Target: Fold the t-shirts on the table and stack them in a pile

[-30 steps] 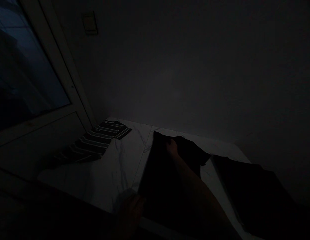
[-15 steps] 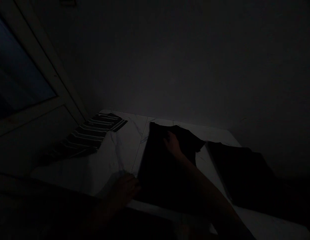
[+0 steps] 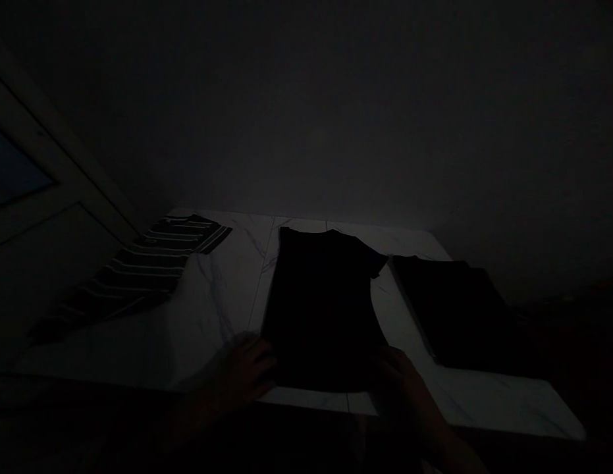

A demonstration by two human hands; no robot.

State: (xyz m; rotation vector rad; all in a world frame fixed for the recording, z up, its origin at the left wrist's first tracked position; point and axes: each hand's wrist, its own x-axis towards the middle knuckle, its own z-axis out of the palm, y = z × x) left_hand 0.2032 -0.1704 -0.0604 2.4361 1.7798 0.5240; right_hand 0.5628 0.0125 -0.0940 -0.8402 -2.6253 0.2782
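Observation:
A black T-shirt lies spread on the white marble-patterned table, one short sleeve pointing right. At its lower left corner rests my left hand, fingers a little apart and reaching onto the edge of the cloth. My right hand is at the lower right corner of the shirt. Its fingertips fade into the dark fabric, so whether they pinch it cannot be made out. The whole view is very dim.
A striped shirt lies along the table's left side, partly in shadow. To the right is another dark garment, seemingly folded. A wall rises behind the table, and a framed door stands at the left.
My right hand has moved from the upper part of the black T-shirt down to its lower right corner. The left hand stays at the lower left corner. The view has shifted slightly right.

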